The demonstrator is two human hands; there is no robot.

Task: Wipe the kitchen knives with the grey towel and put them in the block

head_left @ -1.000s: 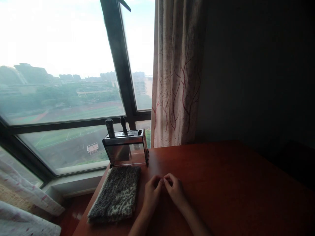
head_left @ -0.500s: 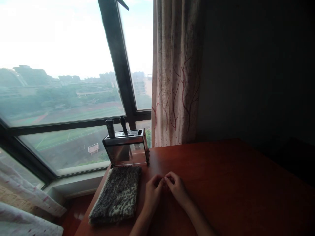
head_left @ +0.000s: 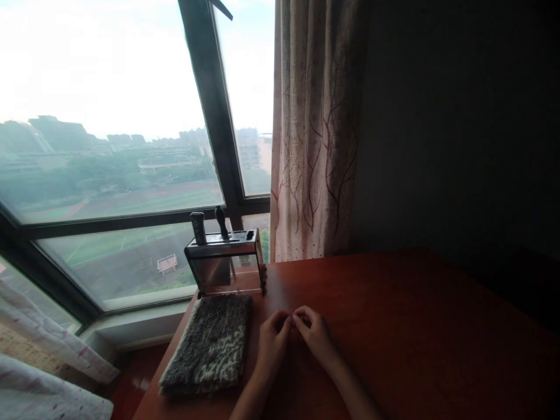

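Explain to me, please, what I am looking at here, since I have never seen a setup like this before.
Gladly. There is no robot here: you see a person's own two bare hands. The view comes from a camera worn on the head, looking forward and down, so the forearms enter from the bottom.

The left hand and right hand meet at the fingertips above a reddish-brown table. Whether they pinch something tiny, I cannot tell.

Beside the left hand lies a shaggy grey-and-white mat. Beyond it stands a see-through holder with two dark handles sticking up. Behind are a window and a patterned curtain.
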